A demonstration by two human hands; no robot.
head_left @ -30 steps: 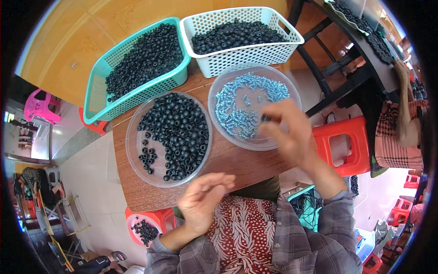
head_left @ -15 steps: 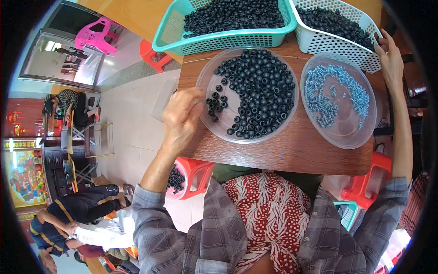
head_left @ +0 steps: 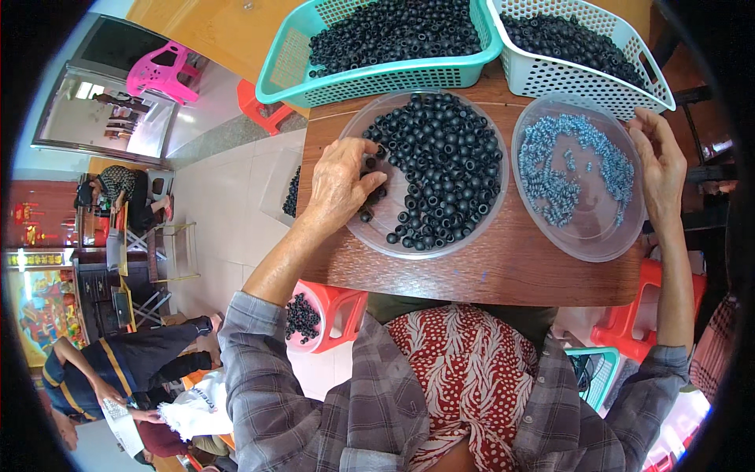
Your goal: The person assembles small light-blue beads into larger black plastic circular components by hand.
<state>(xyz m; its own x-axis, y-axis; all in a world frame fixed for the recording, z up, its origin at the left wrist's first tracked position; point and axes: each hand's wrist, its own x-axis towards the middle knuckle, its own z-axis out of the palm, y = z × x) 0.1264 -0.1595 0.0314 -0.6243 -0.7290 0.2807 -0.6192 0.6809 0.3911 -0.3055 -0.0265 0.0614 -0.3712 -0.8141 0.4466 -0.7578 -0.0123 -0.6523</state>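
Head view: your left hand point(head_left: 342, 182) is over the left side of a clear round bowl point(head_left: 397, 197), with the thumb and forefinger parted and curved around a few loose black beads. You show no clear pinch there, and whether the other fingers hold anything cannot be told. The bowl's main heap of black beads point(head_left: 456, 169) lies to the right of that hand, beyond a bare strip of its floor.

Your right hand point(head_left: 661, 161) is at the right rim of a clear oval tub point(head_left: 586, 200), its fingers loosely bent and the thumb apart from them; whether it touches the rim cannot be told. Small blue beads point(head_left: 543, 161) lie in a broken ring inside that tub.

Both vessels stand on the brown wooden table point(head_left: 472, 277) in front of you. Behind them, a teal basket point(head_left: 377, 86) and a white basket point(head_left: 562, 75) sit side by side, each filled with black beads. To your lower left, a pink bowl of black beads rests on a red stool point(head_left: 350, 307).
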